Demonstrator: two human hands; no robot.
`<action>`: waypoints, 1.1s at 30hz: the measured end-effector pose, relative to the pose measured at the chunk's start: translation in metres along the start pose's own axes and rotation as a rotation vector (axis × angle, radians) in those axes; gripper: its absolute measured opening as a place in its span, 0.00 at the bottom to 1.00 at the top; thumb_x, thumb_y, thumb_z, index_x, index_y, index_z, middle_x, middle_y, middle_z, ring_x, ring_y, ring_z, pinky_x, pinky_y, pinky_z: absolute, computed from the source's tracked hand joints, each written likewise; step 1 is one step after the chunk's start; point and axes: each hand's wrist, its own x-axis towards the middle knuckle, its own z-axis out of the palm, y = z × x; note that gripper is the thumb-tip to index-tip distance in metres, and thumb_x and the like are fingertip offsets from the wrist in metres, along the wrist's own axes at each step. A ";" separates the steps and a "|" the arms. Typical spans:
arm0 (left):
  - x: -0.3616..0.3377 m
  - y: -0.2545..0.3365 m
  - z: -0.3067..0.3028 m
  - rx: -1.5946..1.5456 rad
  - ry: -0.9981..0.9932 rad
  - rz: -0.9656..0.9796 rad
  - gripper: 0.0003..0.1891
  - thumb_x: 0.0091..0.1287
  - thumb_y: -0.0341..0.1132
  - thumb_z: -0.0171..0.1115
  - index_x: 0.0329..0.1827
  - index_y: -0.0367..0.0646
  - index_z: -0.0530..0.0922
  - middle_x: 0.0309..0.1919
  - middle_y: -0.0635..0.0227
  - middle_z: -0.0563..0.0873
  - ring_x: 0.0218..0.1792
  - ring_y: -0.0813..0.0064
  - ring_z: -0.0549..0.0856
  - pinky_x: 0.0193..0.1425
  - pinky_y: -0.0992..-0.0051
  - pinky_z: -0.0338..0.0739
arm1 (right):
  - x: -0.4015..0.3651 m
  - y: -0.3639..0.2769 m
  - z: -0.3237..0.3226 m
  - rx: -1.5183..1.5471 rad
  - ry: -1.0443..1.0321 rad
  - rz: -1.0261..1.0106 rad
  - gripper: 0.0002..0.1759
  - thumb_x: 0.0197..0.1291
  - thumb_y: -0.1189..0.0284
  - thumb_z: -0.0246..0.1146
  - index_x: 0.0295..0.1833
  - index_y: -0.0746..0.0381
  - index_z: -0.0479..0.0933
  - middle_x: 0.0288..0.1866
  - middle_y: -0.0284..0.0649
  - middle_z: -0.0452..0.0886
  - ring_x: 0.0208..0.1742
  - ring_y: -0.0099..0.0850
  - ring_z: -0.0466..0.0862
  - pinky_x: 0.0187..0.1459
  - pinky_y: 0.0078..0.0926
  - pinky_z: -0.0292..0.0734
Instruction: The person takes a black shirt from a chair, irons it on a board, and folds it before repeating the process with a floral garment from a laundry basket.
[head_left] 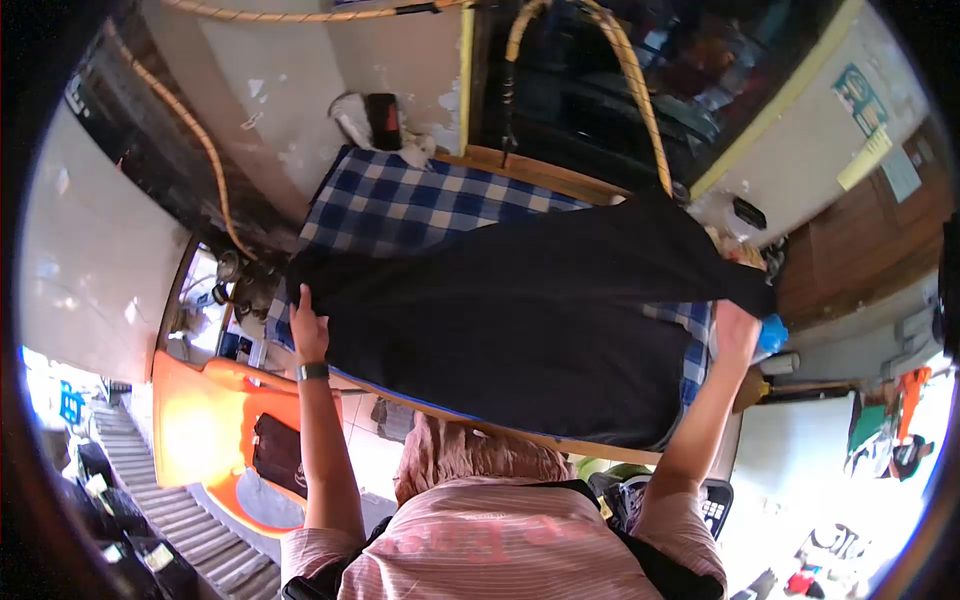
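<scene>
A pair of black trousers lies spread across a table covered with a blue and white checked cloth. The waist end is at the left, and the two legs part toward the right. At the left end my left hand grips the edge of the trousers, its fingers partly hidden by the fabric. My right hand is closed on the end of the upper leg at the table's right side. The lower leg lies flat near the front edge.
Tan wrapped hoses hang over the table's back. A dark object and white cloth lie at the back left corner. An orange chair holding a dark item stands at the left. A blue object sits beyond my right hand.
</scene>
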 end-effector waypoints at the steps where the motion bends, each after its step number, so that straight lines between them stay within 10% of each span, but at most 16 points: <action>1: -0.001 -0.007 0.011 -0.221 -0.037 -0.145 0.39 0.51 0.20 0.53 0.73 0.34 0.59 0.47 0.49 0.80 0.46 0.49 0.79 0.74 0.56 0.59 | -0.016 -0.024 0.000 -0.036 -0.027 -0.068 0.22 0.72 0.68 0.51 0.67 0.64 0.66 0.67 0.42 0.71 0.69 0.35 0.69 0.71 0.37 0.61; 5: -0.036 0.003 0.031 -0.744 0.062 -0.271 0.38 0.47 0.17 0.47 0.69 0.34 0.65 0.53 0.49 0.81 0.55 0.51 0.78 0.75 0.55 0.56 | -0.113 -0.009 -0.163 -0.414 0.247 0.148 0.16 0.65 0.70 0.58 0.57 0.63 0.74 0.53 0.37 0.79 0.54 0.30 0.77 0.58 0.29 0.72; 6: -0.049 0.003 0.029 -0.242 0.041 0.017 0.36 0.47 0.17 0.47 0.68 0.34 0.67 0.55 0.49 0.80 0.56 0.51 0.78 0.75 0.55 0.56 | -0.131 -0.007 -0.156 -0.197 0.289 0.210 0.13 0.67 0.66 0.57 0.53 0.61 0.75 0.47 0.35 0.80 0.42 0.28 0.79 0.44 0.25 0.76; 7: -0.061 0.002 0.030 0.254 0.029 0.315 0.35 0.47 0.18 0.47 0.66 0.33 0.69 0.57 0.49 0.80 0.57 0.50 0.78 0.75 0.55 0.56 | -0.169 0.015 -0.214 -0.444 0.241 0.353 0.19 0.73 0.56 0.49 0.53 0.61 0.73 0.45 0.36 0.77 0.50 0.28 0.78 0.55 0.29 0.75; 8: -0.065 -0.016 0.046 -0.229 0.026 -0.010 0.35 0.46 0.18 0.47 0.65 0.33 0.70 0.56 0.50 0.80 0.58 0.50 0.77 0.75 0.56 0.56 | -0.204 0.023 -0.227 -0.287 0.529 0.563 0.19 0.69 0.54 0.55 0.50 0.60 0.74 0.46 0.43 0.80 0.36 0.29 0.80 0.35 0.27 0.78; 10: -0.065 -0.036 0.063 -0.785 0.032 -0.468 0.36 0.45 0.18 0.44 0.66 0.33 0.69 0.57 0.49 0.80 0.61 0.48 0.76 0.75 0.56 0.58 | -0.229 0.026 -0.205 -0.352 0.714 0.800 0.27 0.66 0.50 0.57 0.58 0.61 0.70 0.43 0.47 0.82 0.38 0.36 0.84 0.42 0.35 0.83; 13: -0.064 -0.024 0.050 -0.501 -0.018 -0.181 0.37 0.45 0.17 0.43 0.67 0.33 0.68 0.59 0.47 0.78 0.62 0.49 0.75 0.74 0.59 0.60 | -0.243 0.031 -0.174 -0.475 0.710 0.695 0.29 0.64 0.48 0.60 0.59 0.61 0.69 0.46 0.49 0.80 0.41 0.39 0.84 0.42 0.35 0.82; 14: -0.066 -0.002 0.030 0.074 0.019 0.335 0.39 0.44 0.16 0.43 0.68 0.33 0.67 0.60 0.46 0.77 0.63 0.49 0.74 0.73 0.63 0.61 | -0.242 0.038 -0.170 -0.663 0.647 0.667 0.36 0.58 0.47 0.65 0.61 0.61 0.67 0.47 0.53 0.79 0.42 0.47 0.83 0.43 0.41 0.81; 18: -0.038 0.016 0.022 -0.048 -0.015 0.227 0.39 0.44 0.16 0.43 0.69 0.34 0.66 0.62 0.48 0.76 0.64 0.52 0.74 0.73 0.66 0.61 | -0.245 0.031 -0.111 -1.786 -0.050 0.076 0.45 0.47 0.45 0.72 0.60 0.65 0.64 0.37 0.53 0.81 0.37 0.60 0.81 0.43 0.50 0.77; 21: 0.000 0.013 0.023 -0.105 0.001 0.278 0.33 0.52 0.20 0.51 0.68 0.36 0.68 0.64 0.54 0.76 0.64 0.59 0.75 0.73 0.68 0.61 | -0.254 0.068 -0.127 -1.712 0.379 0.651 0.43 0.48 0.48 0.73 0.58 0.67 0.64 0.55 0.60 0.76 0.52 0.59 0.79 0.48 0.47 0.77; 23: 0.035 0.030 0.014 -1.220 -0.073 -0.617 0.25 0.65 0.41 0.64 0.62 0.40 0.75 0.63 0.63 0.76 0.62 0.68 0.74 0.68 0.69 0.67 | -0.244 0.058 -0.123 -1.643 0.290 0.714 0.47 0.51 0.49 0.72 0.63 0.73 0.62 0.58 0.61 0.76 0.59 0.50 0.78 0.48 0.45 0.78; 25: 0.063 0.045 -0.003 -1.243 -0.101 -0.576 0.22 0.65 0.42 0.63 0.58 0.41 0.77 0.59 0.64 0.79 0.59 0.68 0.77 0.65 0.68 0.70 | -0.209 0.028 -0.100 -0.995 0.446 0.876 0.37 0.56 0.52 0.69 0.58 0.72 0.70 0.40 0.48 0.83 0.42 0.38 0.84 0.50 0.39 0.77; 28: 0.096 0.059 -0.016 -1.284 -0.186 -0.512 0.15 0.66 0.43 0.63 0.48 0.43 0.82 0.45 0.67 0.86 0.47 0.69 0.85 0.52 0.68 0.79 | -0.131 0.000 -0.134 -0.991 0.282 0.382 0.34 0.60 0.53 0.66 0.61 0.70 0.72 0.53 0.43 0.81 0.56 0.34 0.78 0.60 0.30 0.69; 31: 0.104 0.075 -0.037 -1.196 -0.090 -0.584 0.15 0.66 0.43 0.62 0.49 0.43 0.82 0.46 0.66 0.86 0.46 0.69 0.85 0.51 0.71 0.80 | -0.079 -0.065 -0.074 -0.585 0.609 0.411 0.29 0.67 0.60 0.61 0.65 0.69 0.69 0.58 0.40 0.78 0.56 0.31 0.77 0.58 0.25 0.70; 33: 0.090 0.077 -0.041 -1.146 -0.060 -0.466 0.15 0.66 0.42 0.62 0.50 0.43 0.81 0.47 0.65 0.86 0.46 0.69 0.85 0.50 0.71 0.81 | -0.076 -0.087 -0.085 -0.543 0.441 0.260 0.26 0.67 0.61 0.62 0.63 0.68 0.72 0.54 0.37 0.79 0.53 0.26 0.77 0.56 0.20 0.70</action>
